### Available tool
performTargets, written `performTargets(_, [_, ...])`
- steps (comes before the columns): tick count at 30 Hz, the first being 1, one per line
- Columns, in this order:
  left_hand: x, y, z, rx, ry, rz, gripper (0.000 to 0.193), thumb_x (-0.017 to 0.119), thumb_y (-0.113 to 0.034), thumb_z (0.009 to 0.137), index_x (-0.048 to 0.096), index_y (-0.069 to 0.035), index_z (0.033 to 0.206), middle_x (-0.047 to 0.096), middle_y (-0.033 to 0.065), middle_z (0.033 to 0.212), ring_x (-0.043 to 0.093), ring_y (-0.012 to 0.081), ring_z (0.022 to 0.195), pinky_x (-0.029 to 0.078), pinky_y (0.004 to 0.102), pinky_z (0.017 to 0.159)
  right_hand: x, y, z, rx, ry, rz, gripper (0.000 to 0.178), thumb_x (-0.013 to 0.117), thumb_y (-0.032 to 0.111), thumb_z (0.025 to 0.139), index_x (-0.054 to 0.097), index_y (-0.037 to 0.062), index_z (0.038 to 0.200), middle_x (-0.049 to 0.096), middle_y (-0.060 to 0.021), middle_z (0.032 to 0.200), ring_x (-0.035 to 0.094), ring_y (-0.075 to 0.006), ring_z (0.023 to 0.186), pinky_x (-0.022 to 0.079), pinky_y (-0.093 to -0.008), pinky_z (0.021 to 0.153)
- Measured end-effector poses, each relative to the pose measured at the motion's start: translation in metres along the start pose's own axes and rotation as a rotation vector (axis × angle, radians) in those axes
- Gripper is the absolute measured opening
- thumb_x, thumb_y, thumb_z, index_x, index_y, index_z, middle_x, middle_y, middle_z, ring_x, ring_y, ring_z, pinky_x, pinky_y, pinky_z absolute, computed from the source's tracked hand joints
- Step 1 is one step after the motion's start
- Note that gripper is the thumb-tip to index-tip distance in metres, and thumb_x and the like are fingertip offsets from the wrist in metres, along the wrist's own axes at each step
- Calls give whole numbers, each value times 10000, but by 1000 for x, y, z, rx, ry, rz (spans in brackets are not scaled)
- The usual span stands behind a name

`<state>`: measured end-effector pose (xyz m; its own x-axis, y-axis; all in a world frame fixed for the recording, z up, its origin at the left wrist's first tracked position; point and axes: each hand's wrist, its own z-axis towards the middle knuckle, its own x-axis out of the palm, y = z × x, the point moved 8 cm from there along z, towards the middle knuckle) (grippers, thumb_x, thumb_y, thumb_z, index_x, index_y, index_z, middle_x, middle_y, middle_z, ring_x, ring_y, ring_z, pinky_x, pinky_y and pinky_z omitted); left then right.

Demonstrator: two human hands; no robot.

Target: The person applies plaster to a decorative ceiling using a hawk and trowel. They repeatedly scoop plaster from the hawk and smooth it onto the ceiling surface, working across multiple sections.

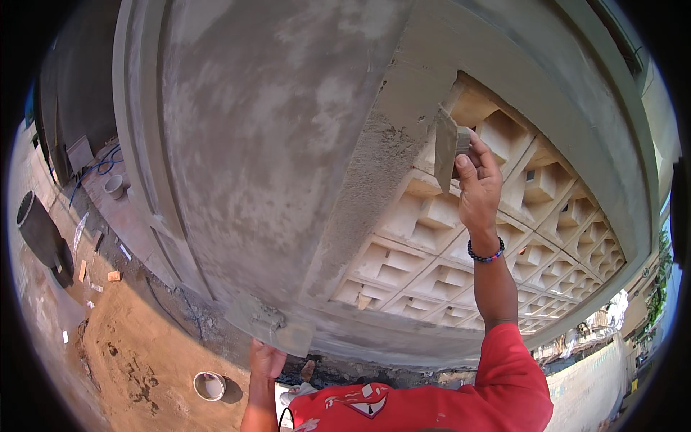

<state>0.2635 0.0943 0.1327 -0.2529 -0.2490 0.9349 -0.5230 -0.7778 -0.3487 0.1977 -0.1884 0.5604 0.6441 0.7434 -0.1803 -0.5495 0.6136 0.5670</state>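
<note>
My right hand (pixel 481 183) is raised, its fingers closed round the handle of a plastering trowel (pixel 445 144). The blade stands edge-on at the border between a strip of rough wet plaster (pixel 371 165) and a panel of pale perforated blocks (pixel 450 281). Lower down, my left hand (pixel 267 358) grips a flat mortar hawk (pixel 294 337) from beneath. A small heap of grey mortar (pixel 265 315) lies on it, close to the foot of the wall. To the left of the rough strip is a smoother, patchy grey wall face (pixel 266 144).
A white bucket (pixel 209 386) stands on sandy ground (pixel 144 360) at lower left. Farther left are a dark barrel (pixel 42 234), small debris and a pale bucket (pixel 114 187) near a blue hose (pixel 108 160). A raised moulding (pixel 147 129) borders the wall's left side.
</note>
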Motion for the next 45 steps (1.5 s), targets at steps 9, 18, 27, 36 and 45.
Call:
performTargets(9, [17, -5, 2, -33, 9, 16, 595, 737, -40, 742, 466, -21, 1271, 576, 98, 1213, 574, 259, 1112, 463, 420, 979, -34, -31, 36, -46, -298, 284, 415, 583, 95, 921, 449, -1, 1302, 635, -90, 1093, 614, -111, 916, 507, -239, 684])
performTargets(18, [11, -3, -2, -18, 16, 12, 567, 707, -27, 762, 465, -17, 1274, 570, 99, 1222, 565, 271, 1128, 453, 430, 993, -12, -31, 54, -62, -306, 244, 407, 569, 77, 924, 444, -11, 1301, 638, -117, 1066, 627, -137, 884, 544, -263, 688])
performTargets(27, [16, 0, 2, -51, 9, 52, 547, 711, -69, 782, 466, -20, 1268, 570, 102, 1225, 569, 265, 1125, 461, 429, 984, 4, -81, -24, 12, -380, 80, 434, 578, 52, 916, 440, -33, 1319, 616, -96, 1002, 560, -95, 914, 446, -216, 778])
performTargets(36, [10, 3, 2, -50, 23, 25, 621, 756, -104, 745, 451, -40, 1282, 569, 90, 1224, 574, 267, 1118, 479, 431, 969, -4, -20, -25, -107, -189, -318, 400, 637, 17, 844, 536, -25, 1229, 615, -103, 1020, 583, -160, 914, 468, -254, 825])
performTargets(45, [4, 12, 1, -61, 0, 13, 623, 760, -112, 736, 456, -51, 1277, 569, 88, 1213, 573, 273, 1119, 472, 441, 980, 69, 13, 19, -648, 136, -1173, 358, 645, 30, 765, 597, 32, 1120, 523, -105, 882, 494, -267, 842, 460, -369, 705])
